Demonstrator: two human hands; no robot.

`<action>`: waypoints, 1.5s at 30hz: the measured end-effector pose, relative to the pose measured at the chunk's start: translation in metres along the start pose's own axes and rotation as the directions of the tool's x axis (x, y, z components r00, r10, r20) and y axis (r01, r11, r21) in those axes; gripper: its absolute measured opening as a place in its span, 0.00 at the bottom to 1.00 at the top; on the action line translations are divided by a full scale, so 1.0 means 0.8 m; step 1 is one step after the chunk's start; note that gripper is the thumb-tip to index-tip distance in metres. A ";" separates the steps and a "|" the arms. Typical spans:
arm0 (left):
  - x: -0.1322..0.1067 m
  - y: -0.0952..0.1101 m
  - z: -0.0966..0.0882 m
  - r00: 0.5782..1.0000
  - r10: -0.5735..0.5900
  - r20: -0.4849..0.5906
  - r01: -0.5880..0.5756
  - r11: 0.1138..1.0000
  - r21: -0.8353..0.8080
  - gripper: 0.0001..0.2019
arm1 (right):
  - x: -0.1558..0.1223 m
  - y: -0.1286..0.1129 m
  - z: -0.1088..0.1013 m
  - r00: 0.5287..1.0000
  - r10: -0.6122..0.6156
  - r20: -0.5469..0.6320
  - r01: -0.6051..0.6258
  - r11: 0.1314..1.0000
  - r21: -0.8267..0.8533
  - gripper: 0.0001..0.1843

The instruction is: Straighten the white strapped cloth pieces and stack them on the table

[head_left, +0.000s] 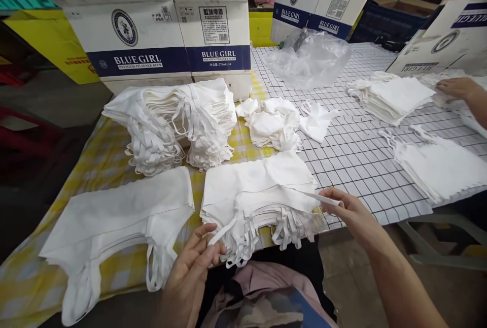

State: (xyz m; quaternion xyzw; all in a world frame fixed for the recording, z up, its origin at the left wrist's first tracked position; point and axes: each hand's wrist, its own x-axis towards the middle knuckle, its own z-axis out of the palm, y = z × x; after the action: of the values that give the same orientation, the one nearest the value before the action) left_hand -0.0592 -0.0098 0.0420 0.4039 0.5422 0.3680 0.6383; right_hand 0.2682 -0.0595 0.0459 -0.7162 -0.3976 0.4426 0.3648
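Seeing grid-pattern tablecloth [353, 150], Blue Girl beer cartons [152, 38] behind. My left hand [190, 272] pinches white strap [221, 235]; right hand [348, 211] pinches other strap [321, 197], both from white cloth-bag stack [254, 191] at table's near edge.

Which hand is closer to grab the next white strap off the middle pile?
Left. The left hand already pinches a strap at the middle pile; the right hand is beside the pile, holding another.

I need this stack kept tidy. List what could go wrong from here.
1. The left hand and right hand each pinch a strap of the top bag on the middle stack; lifting may drag tangled straps below.
2. That stack overhangs the table edge, so pieces could slide off.
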 end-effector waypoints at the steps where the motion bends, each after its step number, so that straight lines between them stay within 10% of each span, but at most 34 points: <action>1: -0.002 -0.004 0.002 1.000 -0.026 0.001 0.026 0.999 -0.033 0.18 | -0.004 -0.002 0.001 0.999 0.007 0.035 -0.008 0.999 0.031 0.11; 19: 0.025 -0.041 -0.009 0.999 0.022 0.033 -0.011 0.951 -0.308 0.15 | -0.020 0.010 -0.001 0.992 -0.039 0.123 0.009 0.972 0.236 0.15; 24: 0.009 -0.028 -0.001 0.991 0.130 -0.022 -0.124 0.977 0.173 0.22 | -0.031 -0.002 -0.013 0.876 -0.117 0.469 0.134 0.991 -0.001 0.15; 27: 0.017 -0.011 -0.010 0.966 0.256 -0.024 -0.181 0.745 0.642 0.26 | -0.037 -0.007 -0.024 0.810 -0.140 0.570 0.282 0.944 -0.170 0.18; 32: 0.092 0.005 -0.044 0.887 0.454 0.082 -0.236 0.293 0.927 0.25 | -0.032 -0.016 -0.042 0.884 -0.167 0.436 0.320 0.897 -0.305 0.19; 37: 0.178 0.013 -0.035 0.929 0.369 0.037 -0.115 0.192 0.975 0.21 | 0.030 -0.019 -0.036 0.976 -0.199 0.091 0.218 0.908 -0.358 0.13; 45: 0.223 0.019 -0.017 0.973 0.226 -0.037 0.007 0.128 0.992 0.20 | 0.170 -0.007 0.026 0.943 -0.097 -0.320 -0.089 0.849 -0.520 0.10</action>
State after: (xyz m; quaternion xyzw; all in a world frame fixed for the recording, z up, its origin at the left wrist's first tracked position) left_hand -0.0481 0.1600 -0.0155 0.7270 0.6731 0.0014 0.1358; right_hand 0.2873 0.0678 -0.0034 -0.8523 -0.4374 0.1878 0.2169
